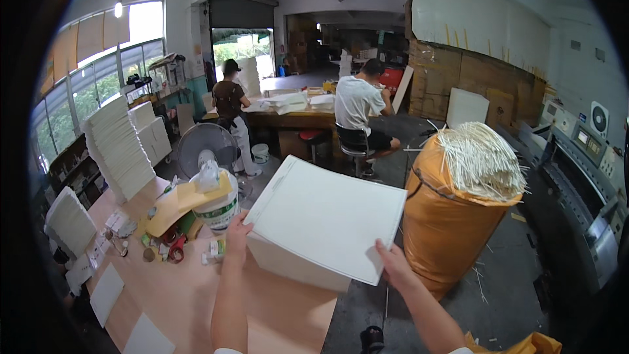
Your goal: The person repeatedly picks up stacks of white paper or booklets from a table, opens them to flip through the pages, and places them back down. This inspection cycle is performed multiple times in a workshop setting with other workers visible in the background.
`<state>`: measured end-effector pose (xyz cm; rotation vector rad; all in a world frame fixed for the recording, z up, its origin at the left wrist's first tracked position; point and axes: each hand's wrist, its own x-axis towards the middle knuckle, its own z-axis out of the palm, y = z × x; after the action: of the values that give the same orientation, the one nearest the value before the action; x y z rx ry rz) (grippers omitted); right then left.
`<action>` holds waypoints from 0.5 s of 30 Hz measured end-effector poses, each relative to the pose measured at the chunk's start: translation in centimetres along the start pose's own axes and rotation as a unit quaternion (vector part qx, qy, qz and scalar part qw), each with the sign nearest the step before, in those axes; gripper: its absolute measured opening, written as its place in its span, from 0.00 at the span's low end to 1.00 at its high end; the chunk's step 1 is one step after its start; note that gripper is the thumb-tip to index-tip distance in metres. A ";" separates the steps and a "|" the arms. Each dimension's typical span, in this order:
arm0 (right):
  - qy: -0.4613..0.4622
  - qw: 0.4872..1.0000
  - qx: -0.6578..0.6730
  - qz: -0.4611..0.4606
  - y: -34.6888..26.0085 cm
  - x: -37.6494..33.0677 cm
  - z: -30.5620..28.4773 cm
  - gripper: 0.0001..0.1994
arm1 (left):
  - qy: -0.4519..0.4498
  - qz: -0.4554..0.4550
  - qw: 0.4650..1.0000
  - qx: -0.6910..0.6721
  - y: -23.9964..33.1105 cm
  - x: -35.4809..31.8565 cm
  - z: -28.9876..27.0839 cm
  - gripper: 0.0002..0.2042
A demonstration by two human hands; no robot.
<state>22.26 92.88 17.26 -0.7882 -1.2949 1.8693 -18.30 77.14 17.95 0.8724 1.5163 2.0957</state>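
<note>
A large white sheet [331, 216] with a thin line along its edges lies at or just above the top of a tall white stack [291, 267]. Its right end juts out past the stack. My left hand [238, 231] grips the sheet's left corner, thumb on the edge. At the near right corner, my right hand [395, 265] pinches the sheet with the thumb on top; the fingers beneath are hidden. The stack stands on a pale wooden table [282, 314]. Whether the sheet touches the stack all over I cannot tell.
Left on the table are a white bucket [219, 208], tape rolls [175, 249] and tall paper stacks [118, 151]. An orange sack [445, 223] full of thin white strips stands close on the right. Beyond are a fan [208, 147] and two people at another table [295, 118].
</note>
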 end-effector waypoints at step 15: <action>-0.221 0.936 0.086 0.261 3.1 11.1 -1.1 0.14 | 0.267 -0.007 0.950 0.164 -13.5 3.4 -0.3 0.19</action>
<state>16.26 101.90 13.11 -0.6830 -1.2292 2.6698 -21.37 83.50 5.94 0.3962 2.1826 2.2161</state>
